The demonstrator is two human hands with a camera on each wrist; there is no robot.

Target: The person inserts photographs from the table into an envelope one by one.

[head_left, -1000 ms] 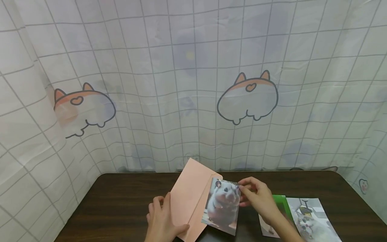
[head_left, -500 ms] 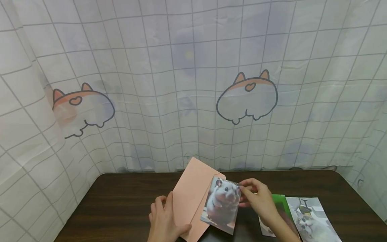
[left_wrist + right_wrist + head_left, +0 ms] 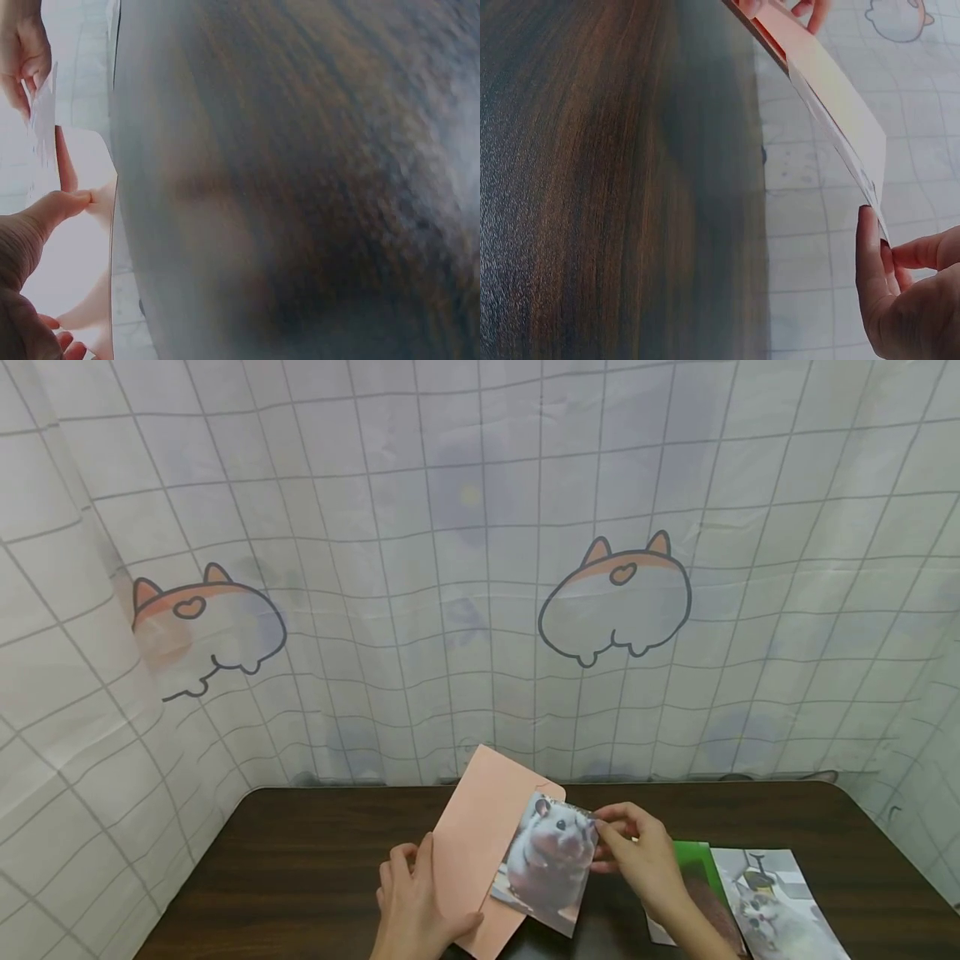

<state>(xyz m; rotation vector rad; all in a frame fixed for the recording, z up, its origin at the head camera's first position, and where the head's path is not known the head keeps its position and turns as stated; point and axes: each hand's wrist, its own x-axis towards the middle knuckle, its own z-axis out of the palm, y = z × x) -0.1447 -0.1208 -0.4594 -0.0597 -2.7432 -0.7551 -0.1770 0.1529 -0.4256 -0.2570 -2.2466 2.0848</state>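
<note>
My left hand [image 3: 420,902] grips a pink envelope [image 3: 476,835] by its lower left side, with the thumb across its front. The envelope is tilted and held above the table. A picture card [image 3: 555,860] with a hamster on it is pinched at its right edge between the thumb and fingers of my right hand [image 3: 641,856]. Its left edge is tucked behind the envelope's front panel, at the opening. In the right wrist view, the card [image 3: 832,127] runs edge-on into the mouth of the envelope [image 3: 855,112].
On the dark wooden table [image 3: 300,868] at the right lie a green-edged picture card [image 3: 693,856], partly under my right forearm, and a cat picture card [image 3: 780,910]. A white checked curtain [image 3: 375,568] hangs behind the table.
The envelope and my left hand have shifted slightly right. More of the hamster card's left side is now hidden inside the envelope. My right hand has hardly moved.
</note>
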